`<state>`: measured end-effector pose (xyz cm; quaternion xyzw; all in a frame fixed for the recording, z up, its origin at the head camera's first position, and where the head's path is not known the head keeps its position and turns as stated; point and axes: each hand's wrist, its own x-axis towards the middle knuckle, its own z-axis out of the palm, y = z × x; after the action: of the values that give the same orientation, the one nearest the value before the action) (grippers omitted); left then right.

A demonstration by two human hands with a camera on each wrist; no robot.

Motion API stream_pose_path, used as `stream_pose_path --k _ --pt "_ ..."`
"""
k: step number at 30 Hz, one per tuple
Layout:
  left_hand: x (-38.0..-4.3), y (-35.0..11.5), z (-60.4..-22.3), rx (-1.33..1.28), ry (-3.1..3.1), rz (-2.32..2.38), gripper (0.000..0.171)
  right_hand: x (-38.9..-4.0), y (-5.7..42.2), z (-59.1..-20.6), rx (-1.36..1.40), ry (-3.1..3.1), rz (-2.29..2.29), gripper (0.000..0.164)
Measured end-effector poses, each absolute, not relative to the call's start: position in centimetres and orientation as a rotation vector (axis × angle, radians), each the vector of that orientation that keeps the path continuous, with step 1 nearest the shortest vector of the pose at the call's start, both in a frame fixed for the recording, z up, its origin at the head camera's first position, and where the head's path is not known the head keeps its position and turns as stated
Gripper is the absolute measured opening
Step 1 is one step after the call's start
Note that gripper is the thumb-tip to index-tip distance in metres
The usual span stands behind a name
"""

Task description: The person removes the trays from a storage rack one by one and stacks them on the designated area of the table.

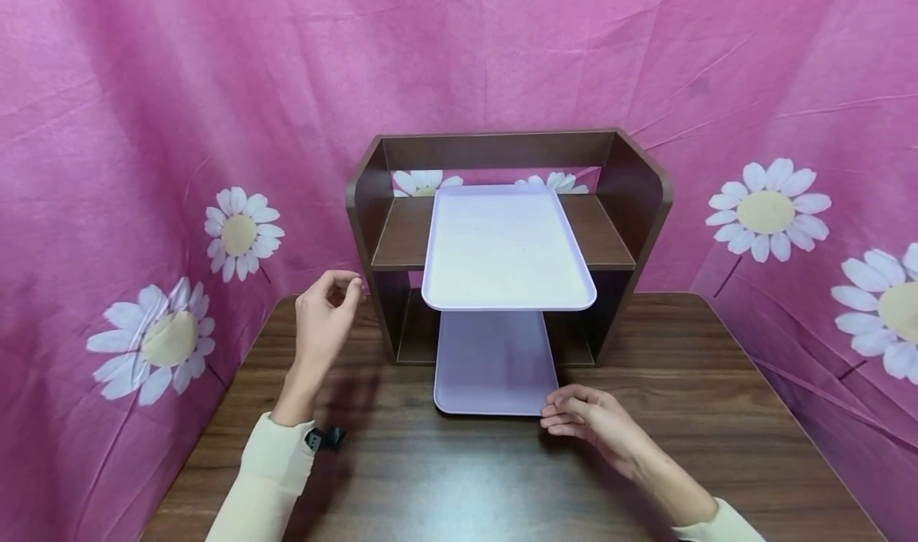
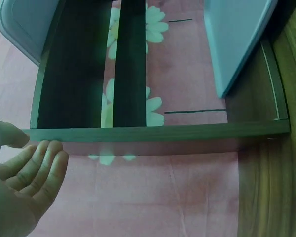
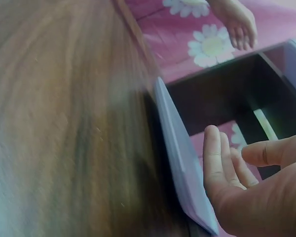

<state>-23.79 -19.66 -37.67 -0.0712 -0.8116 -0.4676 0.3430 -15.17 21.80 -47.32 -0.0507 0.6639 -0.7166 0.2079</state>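
The lower tray (image 1: 495,367) lies partly in the bottom compartment of the brown shelf (image 1: 405,235), its front jutting over the table (image 1: 667,351). At its 4 o'clock corner the right hand (image 1: 591,422) is loose, fingers extended, gripping nothing; contact is unclear. At 12 o'clock the upper tray (image 1: 509,251) juts from the level above. Between 9 and 10 o'clock the left hand (image 1: 323,319), fingers slightly bent, is also ungripped beside the shelf. Adjusting the lower tray seems in hand; moving it further would probably call for both hands, evenly placed.
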Motion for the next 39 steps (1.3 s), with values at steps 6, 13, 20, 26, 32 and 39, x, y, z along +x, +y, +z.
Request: stream_pose_path --k 6,13,20,26,32,39 --pt "-24.1 -19.0 -37.0 -0.13 -2.173 -1.244 0.025 -14.6 19.9 -48.4 -0.122 1.817 -1.995 0.035" --pt "-24.6 -18.4 -36.6 -0.114 -2.252 -1.301 0.056 -14.1 17.9 -49.3 -0.083 1.747 -2.009 0.044" --pt "-25.2 -17.7 -36.9 -0.148 -2.238 -1.436 0.061 -13.4 16.8 -50.4 -0.061 1.69 -2.007 0.051" --pt "-25.8 -17.1 -37.0 -0.17 -2.215 -1.484 0.063 -13.2 16.1 -51.1 -0.051 1.657 -2.049 0.051" --pt "-26.1 -16.9 -37.3 -0.158 -2.214 -1.478 0.055 -13.1 15.1 -51.6 0.082 1.549 -2.172 0.031" --pt "-26.1 -16.9 -37.4 -0.156 -2.199 -1.48 0.056 -13.1 14.2 -51.8 0.224 1.368 -2.386 0.045"
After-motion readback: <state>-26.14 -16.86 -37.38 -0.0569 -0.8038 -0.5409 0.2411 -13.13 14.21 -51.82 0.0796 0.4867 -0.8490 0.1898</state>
